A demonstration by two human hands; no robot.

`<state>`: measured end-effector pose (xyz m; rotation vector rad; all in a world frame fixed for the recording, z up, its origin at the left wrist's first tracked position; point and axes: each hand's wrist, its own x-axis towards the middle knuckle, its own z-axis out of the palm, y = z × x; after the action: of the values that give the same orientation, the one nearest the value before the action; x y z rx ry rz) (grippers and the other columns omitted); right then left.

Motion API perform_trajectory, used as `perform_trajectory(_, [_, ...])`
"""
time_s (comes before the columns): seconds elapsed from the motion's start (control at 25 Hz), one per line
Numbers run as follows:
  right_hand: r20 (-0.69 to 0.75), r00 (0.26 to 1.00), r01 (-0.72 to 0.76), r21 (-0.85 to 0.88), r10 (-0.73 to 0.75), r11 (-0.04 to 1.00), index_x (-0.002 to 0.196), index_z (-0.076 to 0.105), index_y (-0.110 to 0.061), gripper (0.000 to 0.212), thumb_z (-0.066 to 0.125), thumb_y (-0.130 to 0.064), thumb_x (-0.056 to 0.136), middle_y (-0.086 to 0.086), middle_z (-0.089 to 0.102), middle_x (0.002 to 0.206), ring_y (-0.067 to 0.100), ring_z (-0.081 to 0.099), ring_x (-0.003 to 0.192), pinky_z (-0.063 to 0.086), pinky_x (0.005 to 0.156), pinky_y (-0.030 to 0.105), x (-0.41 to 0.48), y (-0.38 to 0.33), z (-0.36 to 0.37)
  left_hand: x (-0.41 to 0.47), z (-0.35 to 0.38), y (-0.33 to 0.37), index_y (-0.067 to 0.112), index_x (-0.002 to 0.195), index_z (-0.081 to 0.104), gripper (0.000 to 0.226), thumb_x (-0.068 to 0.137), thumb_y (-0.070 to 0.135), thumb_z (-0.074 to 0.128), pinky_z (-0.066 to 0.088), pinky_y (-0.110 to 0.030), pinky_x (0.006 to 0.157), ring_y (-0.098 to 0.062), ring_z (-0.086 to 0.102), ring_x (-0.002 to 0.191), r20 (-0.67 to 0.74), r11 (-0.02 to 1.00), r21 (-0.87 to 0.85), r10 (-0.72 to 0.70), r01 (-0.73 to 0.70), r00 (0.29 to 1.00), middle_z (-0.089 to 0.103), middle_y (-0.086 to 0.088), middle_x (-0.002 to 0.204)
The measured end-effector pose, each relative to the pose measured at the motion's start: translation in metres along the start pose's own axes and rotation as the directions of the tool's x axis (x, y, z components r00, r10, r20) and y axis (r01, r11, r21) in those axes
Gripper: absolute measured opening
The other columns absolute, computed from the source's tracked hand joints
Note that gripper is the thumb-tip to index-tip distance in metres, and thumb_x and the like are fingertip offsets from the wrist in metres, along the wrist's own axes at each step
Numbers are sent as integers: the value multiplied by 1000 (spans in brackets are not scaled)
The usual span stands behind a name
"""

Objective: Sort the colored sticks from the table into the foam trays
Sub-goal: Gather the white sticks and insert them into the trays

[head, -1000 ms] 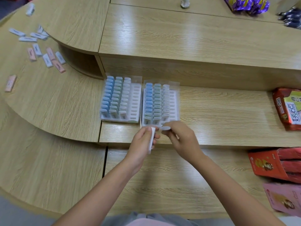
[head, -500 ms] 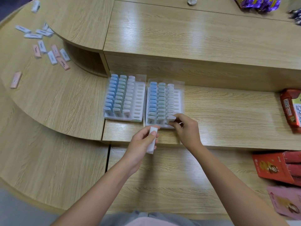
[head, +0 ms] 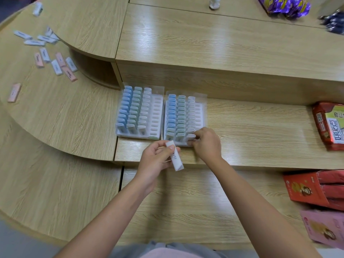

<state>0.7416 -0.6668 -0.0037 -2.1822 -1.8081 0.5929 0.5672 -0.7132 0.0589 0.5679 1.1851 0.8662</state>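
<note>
Two white foam trays stand side by side on the middle shelf, the left tray (head: 156, 116) and the right tray (head: 200, 112). Each holds rows of blue, green and white sticks, and its rightmost row of slots is bare. My right hand (head: 207, 144) pinches a white stick (head: 191, 136) at the near end of the right tray's white row. My left hand (head: 155, 161) holds another white stick (head: 175, 158) just in front of that tray. Several loose white and pink sticks (head: 55, 60) lie on the curved table at the far left.
A single pink stick (head: 14, 92) lies near the left edge. Red snack packs (head: 328, 123) and red and pink boxes (head: 314, 189) sit at the right. Purple bags (head: 284, 5) and a small white figure (head: 214, 2) rest on the raised upper shelf behind the trays.
My right hand moved forward from beside the left hand to the right tray and set its white stick into the near slot. My left hand stayed in place with its stick.
</note>
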Motion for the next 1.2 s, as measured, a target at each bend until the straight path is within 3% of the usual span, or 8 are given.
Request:
perform_trajectory(0.2, [-162, 985, 98, 264, -56, 959, 107, 64, -13, 31, 70, -5, 77, 1, 61, 96, 14, 54, 87, 42, 78, 20, -39, -7, -26, -1, -6, 3, 10, 107, 57, 17, 90, 14, 60, 51, -22, 68, -8, 65, 80, -39, 996, -41, 71, -73, 997, 74, -5, 95])
perform_trajectory(0.28, [-116, 993, 87, 562, -25, 823, 101, 63, -19, 35, 64, 6, 78, 0, 62, 86, 7, 57, 72, 44, 67, 14, -62, -25, -38, -1, -10, 2, 9, 105, 57, 16, 89, 10, 59, 55, -23, 70, -14, 66, 87, -85, 981, -157, 102, -114, 991, 71, -12, 100])
perform_trajectory(0.36, [35, 999, -16, 775, -18, 632, 95, 65, -17, 24, 62, 4, 84, 4, 65, 79, 11, 62, 66, 51, 62, 22, -75, -48, -47, -1, -9, 1, 9, 103, 55, 13, 90, 9, 57, 56, -22, 72, -17, 67, 89, -116, 955, -253, 131, -157, 985, 68, -13, 101])
perform_trajectory(0.52, [47, 998, -14, 843, -47, 538, 91, 66, -7, 7, 65, -4, 85, 4, 66, 74, 17, 66, 65, 55, 62, 27, -68, -78, -59, 2, -7, 8, 3, 114, 50, 22, 92, 8, 53, 56, -22, 73, -16, 67, 86, -134, 909, -369, 156, -195, 979, 65, -15, 101])
perform_trajectory(0.68, [-103, 987, 162, 681, -125, 714, 85, 66, -28, 24, 72, -6, 80, -13, 66, 74, 11, 62, 71, 54, 68, 32, -37, -94, -64, 4, -14, 22, 9, 110, 53, 19, 92, 11, 58, 56, -24, 72, -18, 68, 86, -96, 953, -257, 139, -160, 986, 70, -9, 96])
perform_trajectory(0.88, [-342, 888, 424, 354, -306, 834, 102, 66, -10, 17, 63, -5, 87, -1, 66, 92, 7, 58, 81, 49, 76, 24, 44, -113, -71, 6, -45, 13, 15, 105, 59, 15, 90, 11, 58, 49, -33, 80, -15, 63, 86, -66, 994, 112, 5, 2, 998, 69, -8, 97])
perform_trajectory(1.0, [-294, 854, 489, 172, -430, 855, 106, 62, -2, 19, 63, -7, 88, 10, 69, 93, 17, 62, 84, 51, 77, 30, 85, -117, -52, 1, -64, -3, 16, 104, 60, 15, 91, 11, 55, 46, -26, 76, -12, 62, 85, -96, 970, 234, -39, 60, 995, 69, -5, 96])
perform_trajectory(1.2, [-222, 813, 546, -35, -539, 837, 84, 59, -4, 3, 62, -3, 83, 11, 65, 75, 30, 59, 68, 49, 58, 39, 123, -112, -20, 1, -91, -17, 15, 97, 61, 15, 90, 5, 53, 44, -20, 68, -8, 61, 77, -144, 957, 266, -83, 119, 986, 69, -3, 89])
